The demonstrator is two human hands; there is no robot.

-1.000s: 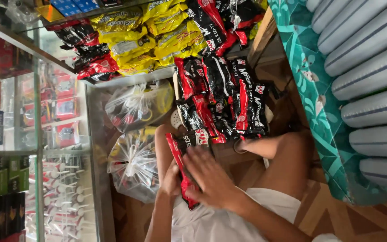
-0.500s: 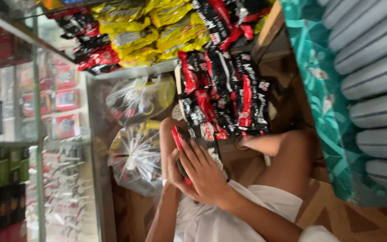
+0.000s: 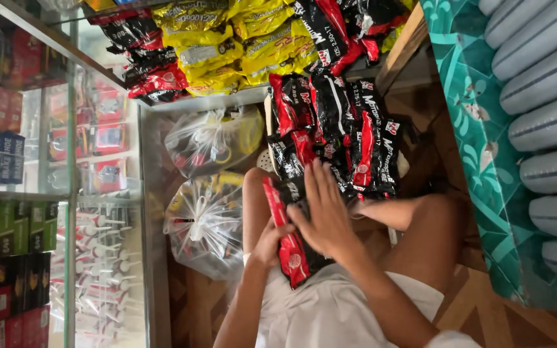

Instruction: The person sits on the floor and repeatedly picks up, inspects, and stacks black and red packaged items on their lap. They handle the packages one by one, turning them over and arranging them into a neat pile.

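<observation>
On my lap I hold a small stack of red and black snack packets (image 3: 291,254). My left hand (image 3: 267,243) grips the stack from its left edge, thumb on the red packet. Flat on top of the stack lies my right hand (image 3: 323,216), its fingers spread and reaching toward the pile of the same red and black packets (image 3: 336,122) heaped just beyond my knees. My bare legs frame the stack on both sides.
Yellow packets (image 3: 240,45) and more red and black ones are piled farther off. Two tied clear plastic bags (image 3: 204,219) of goods stand left of my knee. A glass cabinet (image 3: 40,193) with boxed goods fills the left. A teal patterned cloth (image 3: 485,148) and grey cushions are at right.
My right hand has slid forward over the stack and flattened, fingers now pointing at the pile. The stack has shifted a little on my lap; the view has moved closer.
</observation>
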